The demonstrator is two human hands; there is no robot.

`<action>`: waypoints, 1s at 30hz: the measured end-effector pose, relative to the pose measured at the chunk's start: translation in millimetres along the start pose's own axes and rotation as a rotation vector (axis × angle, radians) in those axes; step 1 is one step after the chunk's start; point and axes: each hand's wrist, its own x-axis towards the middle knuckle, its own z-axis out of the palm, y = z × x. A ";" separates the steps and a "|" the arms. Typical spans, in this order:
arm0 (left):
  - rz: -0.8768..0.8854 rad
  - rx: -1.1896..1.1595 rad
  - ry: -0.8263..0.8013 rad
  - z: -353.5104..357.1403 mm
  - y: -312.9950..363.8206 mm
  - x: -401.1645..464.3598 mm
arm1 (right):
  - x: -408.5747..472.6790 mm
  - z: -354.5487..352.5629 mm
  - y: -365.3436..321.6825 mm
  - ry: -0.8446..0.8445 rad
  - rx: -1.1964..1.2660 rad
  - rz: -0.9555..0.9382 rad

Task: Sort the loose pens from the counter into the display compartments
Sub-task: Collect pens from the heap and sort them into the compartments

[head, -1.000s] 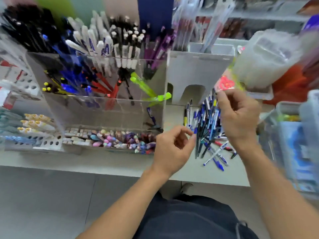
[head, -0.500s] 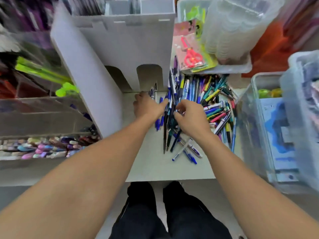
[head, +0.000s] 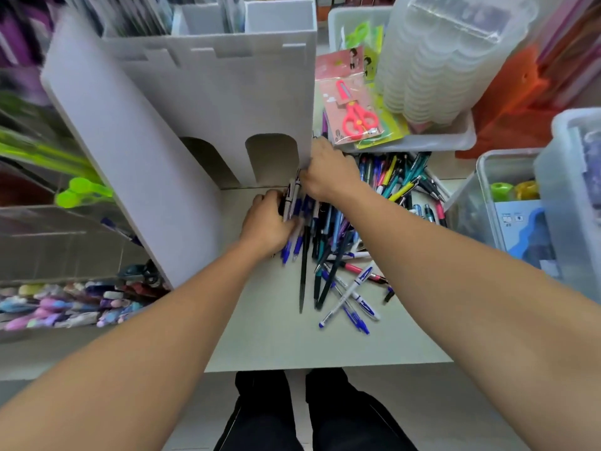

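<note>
Most of the sorting is looking undone, as I judge it: a big heap of loose pens (head: 374, 203) is lying on the bench (head: 276, 336) just right of the white display stand (head: 201, 102), spreading from the stand's lower right corner out toward the clear bin (head: 487, 196), with a few blue-and-white strays sitting nearer the bench's front edge. The stand's upper compartments are showing some pens already standing in them (too blurred to count), while its two arched openings at the base are looking dark, and I cannot tell what is inside. Both arms are reaching forward to the stand's foot. The left hand (head: 266, 222) is curling round a small bundle of pens (head: 292, 203), gripping them in front of the right-hand arch, their blue tips poking out below the palm. The right hand (head: 328, 174) is lying knuckles-up against the stand's lower right corner, its fingertips hidden where they meet the top of that bundle; whether it is pinching a pen or only steadying them I cannot tell. A packet of red scissors (head: 354, 115) is resting behind the heap, beside the stand.
</note>
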 end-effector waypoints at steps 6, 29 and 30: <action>-0.035 -0.127 -0.031 -5.6 -1.8 2.8 | -4.3 17.5 12.1 -0.049 -0.167 -0.036; 0.114 0.255 -0.093 12.4 -23.1 -101.7 | -103.0 8.9 13.6 0.386 0.035 0.004; 0.107 0.236 -0.071 14.0 -24.1 -107.7 | -134.6 11.0 15.9 0.455 0.078 0.110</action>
